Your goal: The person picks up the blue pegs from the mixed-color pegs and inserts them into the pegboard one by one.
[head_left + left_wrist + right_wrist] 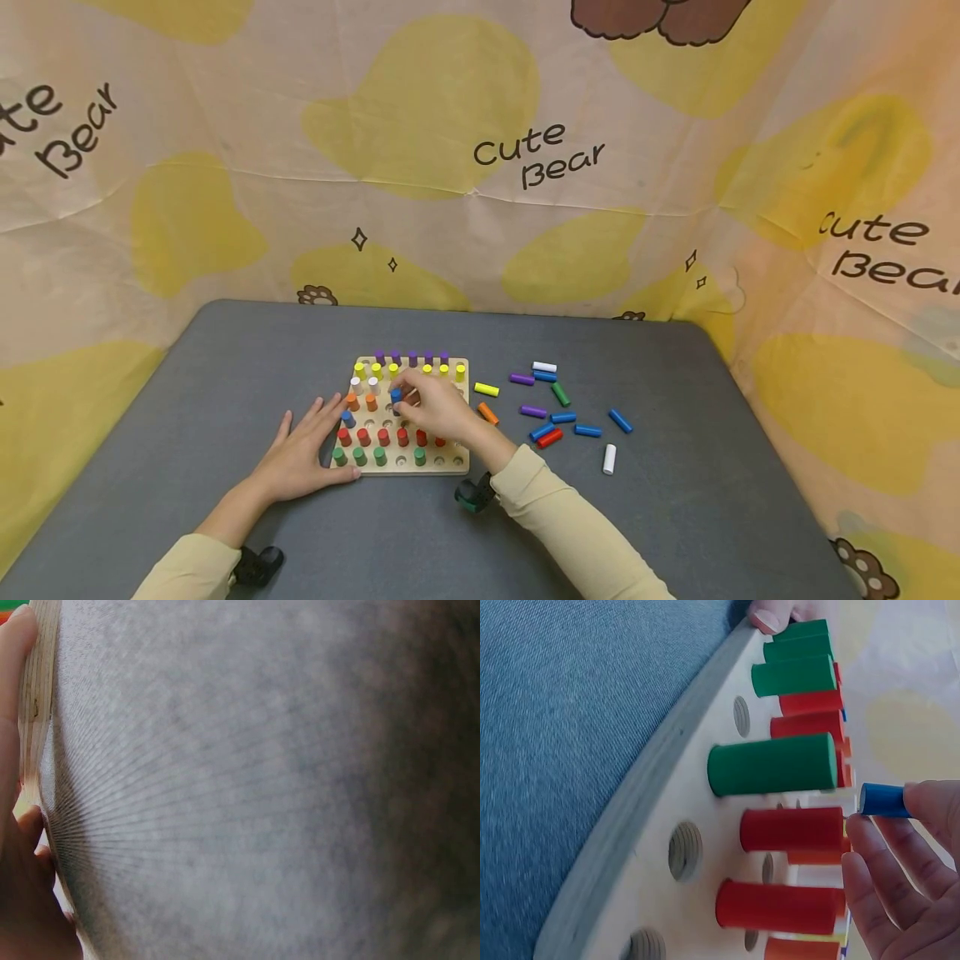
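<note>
A wooden pegboard (429, 471) lies on the table, with rows of purple, yellow, white, orange, blue, red and green pegs upright in its holes. My right hand (441, 407) is over its middle, pinching a blue peg (395, 397) between thumb and fingers. In the right wrist view this blue peg (883, 800) juts from the fingertips, beyond the red and green pegs. My left hand (300, 458) rests at the board's left side, fingers spread and thumb at the near left corner. Only part of the left hand (30, 892) shows along the board's edge in the left wrist view.
Loose pegs lie right of the board: several blue ones, among them a blue peg (620, 421) farthest right, plus a red peg (550, 438), a green peg (560, 394), a yellow peg (487, 389), an orange peg (488, 413), two purple and two white. Patterned cloth (465, 250) hangs behind the grey table (675, 517).
</note>
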